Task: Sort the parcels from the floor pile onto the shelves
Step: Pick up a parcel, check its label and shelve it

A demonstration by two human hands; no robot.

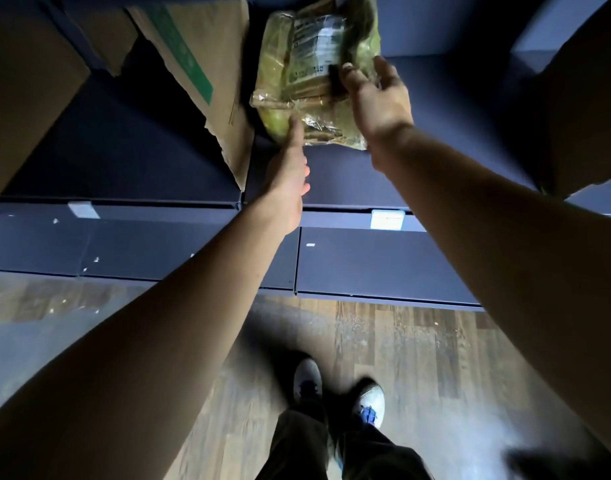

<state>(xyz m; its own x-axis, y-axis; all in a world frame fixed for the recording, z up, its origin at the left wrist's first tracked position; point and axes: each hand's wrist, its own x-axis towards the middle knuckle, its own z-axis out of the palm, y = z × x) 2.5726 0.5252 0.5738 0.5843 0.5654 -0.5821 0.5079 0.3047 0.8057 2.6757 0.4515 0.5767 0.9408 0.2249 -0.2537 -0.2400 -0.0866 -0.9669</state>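
A yellow-green plastic parcel (318,74) with a white label lies on a dark blue shelf (124,161), to the right of a flattened cardboard piece. My left hand (290,171) reaches up with straight fingers, the fingertips touching the parcel's lower left edge. My right hand (376,95) is at the parcel's right side, fingers spread and relaxed, the thumb lying against the wrapping near the label. Neither hand curls round the parcel.
A torn cardboard sheet with a green stripe (207,74) leans on the shelf left of the parcel. Brown boxes stand at far left (27,98) and far right (581,109). A lower shelf (383,261) with a label tag sits below. Wooden floor and my shoes (335,389) are beneath.
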